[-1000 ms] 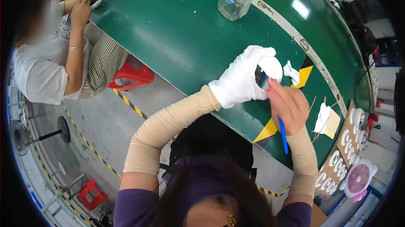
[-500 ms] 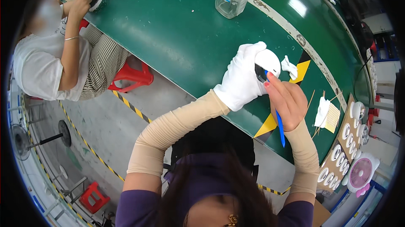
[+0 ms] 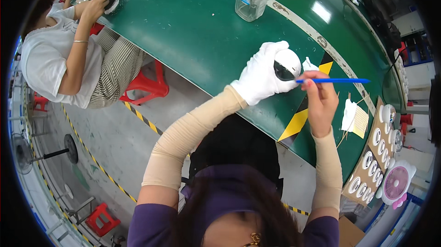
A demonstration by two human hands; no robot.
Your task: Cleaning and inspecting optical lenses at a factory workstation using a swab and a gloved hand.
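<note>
My left hand [image 3: 262, 74], in a white glove, is closed around a white round housing [image 3: 290, 58] with a glossy black face [image 3: 283, 71] on its near side. My right hand [image 3: 323, 102] is bare and pinches a slim blue pen-shaped stick [image 3: 342, 80] near one end. The stick lies almost level, its pointed end toward the right. Its left end is by the lower edge of the housing; whether they touch I cannot tell. A crumpled white cloth [image 3: 310, 65] lies just beyond my right hand.
On the green table [image 3: 183, 31] stands a glass bottle with a metal cap [image 3: 251, 2]. To the right are a yellowish pad [image 3: 360, 124] with thin sticks, a board of white rings [image 3: 367, 169] and a pink fan [image 3: 396, 180]. A co-worker [image 3: 59, 63] sits at the left by a red stool [image 3: 149, 84].
The blue stick has swung from steeply slanted to nearly level, and my right hand has drawn slightly back from the housing. My left hand still holds the housing, shifted a little left.
</note>
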